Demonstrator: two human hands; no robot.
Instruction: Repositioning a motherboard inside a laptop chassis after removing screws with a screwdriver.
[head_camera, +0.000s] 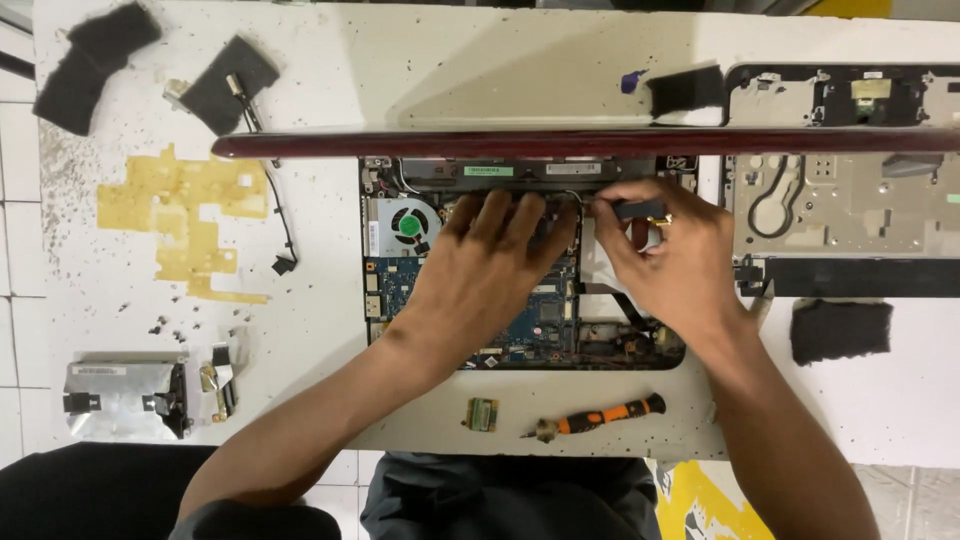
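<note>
You're pressing your left hand (490, 265) flat, fingers loose, on the opened laptop's motherboard (530, 320); your right hand (670, 260) is pinching a small black part (638, 209) beside the cooling fan (408, 224).

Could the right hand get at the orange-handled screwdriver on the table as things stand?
Probably yes: the screwdriver lies bare on the table just below the opened laptop, nothing covering it, close beneath the right hand.

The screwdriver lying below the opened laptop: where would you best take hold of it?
Grip the screwdriver by its thick orange-and-black handle, coming from above. It lies flat and free on the table, handle toward the right, thin metal tip pointing left.
</note>
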